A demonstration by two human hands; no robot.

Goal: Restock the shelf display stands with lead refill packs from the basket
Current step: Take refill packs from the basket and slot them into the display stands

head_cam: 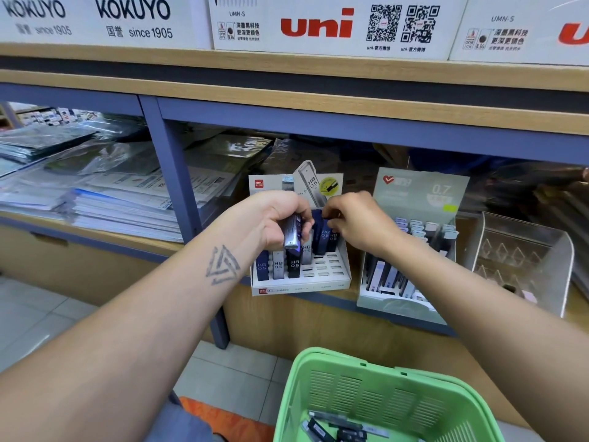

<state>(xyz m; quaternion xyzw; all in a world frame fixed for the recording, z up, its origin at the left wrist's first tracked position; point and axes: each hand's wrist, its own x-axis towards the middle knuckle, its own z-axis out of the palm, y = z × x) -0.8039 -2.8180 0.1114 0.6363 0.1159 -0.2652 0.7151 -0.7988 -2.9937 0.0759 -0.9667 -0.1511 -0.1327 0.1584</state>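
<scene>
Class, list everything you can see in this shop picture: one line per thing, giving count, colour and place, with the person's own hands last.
white display stand: one, white, lower shelf, centre
packs in white stand: several, blue, grey and black, upright in slots
grey-green display stand: one, right of the white stand
clear acrylic tray: one, far right
basket: one, green, bottom, few dark packs inside
brand boxes: several, white, top shelf
paper stacks: several piles, lower shelf, left
left hand: grips a bundle of packs
right hand: pinches a blue pack in the stand

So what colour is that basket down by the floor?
Light green, slatted plastic basket; the head view shows it clearly.
</scene>
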